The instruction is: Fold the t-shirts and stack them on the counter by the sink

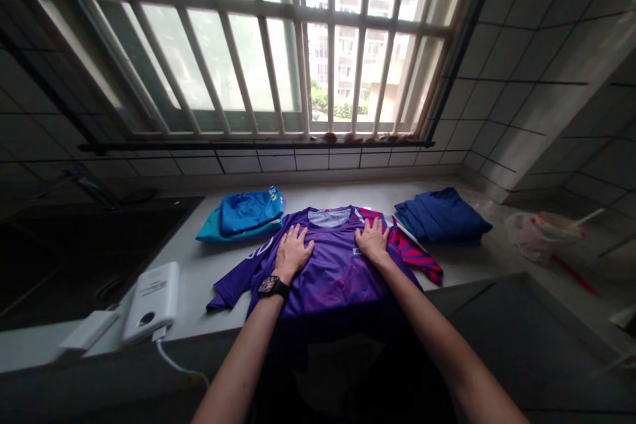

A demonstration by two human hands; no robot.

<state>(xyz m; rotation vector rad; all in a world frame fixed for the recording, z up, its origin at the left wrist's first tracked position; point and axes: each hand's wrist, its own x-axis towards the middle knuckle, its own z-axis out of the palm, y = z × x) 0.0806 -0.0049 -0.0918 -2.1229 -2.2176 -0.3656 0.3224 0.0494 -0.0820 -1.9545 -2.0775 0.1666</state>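
A purple short-sleeved jersey [328,278] lies spread on the grey counter [199,265], its hem hanging over the front edge. My left hand [293,250] lies flat on its left chest, fingers spread; a dark watch sits on that wrist. My right hand [371,240] rests flat near the right shoulder, fingers spread as well. A pink and navy striped garment [415,253] pokes out from beneath the jersey's right side.
A folded blue and teal garment [243,214] lies behind on the left, a folded navy one [442,215] on the right. A white device [152,299] with a cable sits by the dark sink [74,258]. A plastic bag [541,233] lies at far right. A barred window stands behind.
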